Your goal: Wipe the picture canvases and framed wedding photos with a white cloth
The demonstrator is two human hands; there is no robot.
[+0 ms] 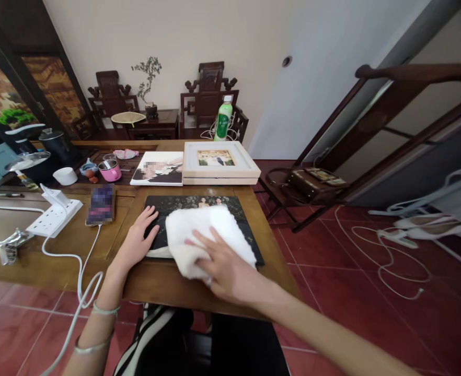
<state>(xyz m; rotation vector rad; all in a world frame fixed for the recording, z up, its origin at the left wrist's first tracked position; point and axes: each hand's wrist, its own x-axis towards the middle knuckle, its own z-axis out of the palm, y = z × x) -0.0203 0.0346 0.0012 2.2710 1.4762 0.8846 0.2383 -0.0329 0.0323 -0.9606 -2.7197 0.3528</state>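
A dark photo panel [158, 209] showing two people lies flat near the table's front edge. Over much of it is spread a fluffy white cloth [230, 224], which hides the panel's middle and lower right. My right hand [220, 266] presses on the cloth and grips a bunched fold at its near left part. Against the panel's left edge rests my left hand [138, 237], its fingers stretched out and the thumb lying over the panel. Just behind the panel are a flat white-edged photo print [171, 162] and a pale picture frame [246, 164].
On the wooden table [199, 290] to the left lie a phone [100, 203], a power strip [56, 216] with trailing white cables and a pink cup [110, 170]. A green bottle [223, 119] stands behind the frame. At right is a wooden chair [285, 190].
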